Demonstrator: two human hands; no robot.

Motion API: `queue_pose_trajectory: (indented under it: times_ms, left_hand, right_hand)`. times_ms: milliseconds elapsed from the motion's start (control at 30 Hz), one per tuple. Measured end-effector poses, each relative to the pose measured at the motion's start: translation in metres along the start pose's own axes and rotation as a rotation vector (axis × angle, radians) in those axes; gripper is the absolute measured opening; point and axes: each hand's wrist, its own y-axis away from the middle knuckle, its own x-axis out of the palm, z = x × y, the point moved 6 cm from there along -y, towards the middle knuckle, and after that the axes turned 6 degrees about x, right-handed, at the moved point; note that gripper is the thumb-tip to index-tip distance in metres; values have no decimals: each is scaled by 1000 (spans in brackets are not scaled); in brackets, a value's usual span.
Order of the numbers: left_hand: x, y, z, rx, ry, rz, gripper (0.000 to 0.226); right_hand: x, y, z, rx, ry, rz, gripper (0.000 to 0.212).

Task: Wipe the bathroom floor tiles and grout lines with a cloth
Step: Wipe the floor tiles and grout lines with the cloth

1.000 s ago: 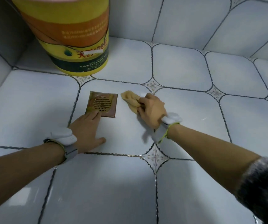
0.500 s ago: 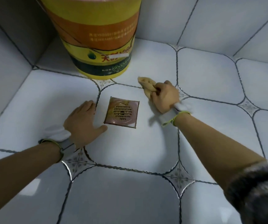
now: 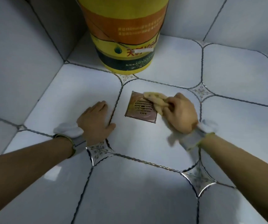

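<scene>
My right hand (image 3: 181, 113) grips a bunched yellowish cloth (image 3: 156, 99) and holds it on the right and upper part of the copper floor drain cover (image 3: 140, 109). My left hand (image 3: 96, 121) lies flat with straight fingers on the pale floor tile (image 3: 138, 146), across a dark grout line (image 3: 113, 109) left of the drain. Both wrists wear white bands.
A large yellow and orange bucket (image 3: 124, 34) stands on the floor just behind the drain, in the corner. Tiled walls (image 3: 16, 62) rise to the left and at the back. Decorative diamond inserts (image 3: 99, 151) mark the tile corners.
My right hand has drawn the cloth from the tile's far right corner leftward and back onto the drain cover. My left hand stays flat on the floor left of the drain.
</scene>
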Motion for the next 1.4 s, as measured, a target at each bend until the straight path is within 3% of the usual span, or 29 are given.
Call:
queue_pose_trajectory:
  times_ms: [67,133,233,333,433,500,600,700,767,867,933,1067,1167,1267,1333,1400]
  left_hand:
    - [-4,11,3,-55,-15,-20,86]
    - [-9,13,4,-90,35,-64,82]
    - [-12,9,16,-168,91,-138,65]
    - [-9,4,25,-170,51,-159,57]
    - [-4,0,26,-123,37,-114,57]
    - [-1,-3,21,-79,11,-98,59]
    - [1,-9,13,-58,5,-132,65]
    - [0,-14,6,-53,37,-154,74]
    - [-2,-15,3,-33,36,-188,74]
    - [0,-15,11,-40,95,-200,55]
    - [-2,-14,21,-49,155,-165,52]
    - [-12,-7,42,-64,222,-193,49]
    - [-17,5,61,-119,223,-206,51]
    - [-16,21,81,-174,223,-215,52]
    - [-15,32,93,-179,219,-211,52]
    - [-16,42,106,-198,225,-219,53]
  right_hand:
    - [-5,-56,-10,245,56,-65,17]
    - [-1,-72,6,340,98,-26,23]
    - [21,-39,66,156,71,111,28]
    - [44,51,115,-131,51,283,39]
    - [36,144,132,-434,-37,441,25]
    - [33,160,119,-488,-60,498,22]
    - [25,87,82,-315,-55,265,28]
    - [8,-21,24,128,121,-38,24]
    - [1,-62,1,382,158,-57,25]
    - [5,-56,15,494,158,-4,26]
    - [22,-16,47,302,55,74,27]
    - [39,120,131,-324,-115,359,24]
    - [48,152,155,-530,-146,486,22]
    - [60,77,147,-403,-162,307,29]
    - [66,-1,135,-185,-81,149,31]
    - [68,-64,127,81,-9,76,19]
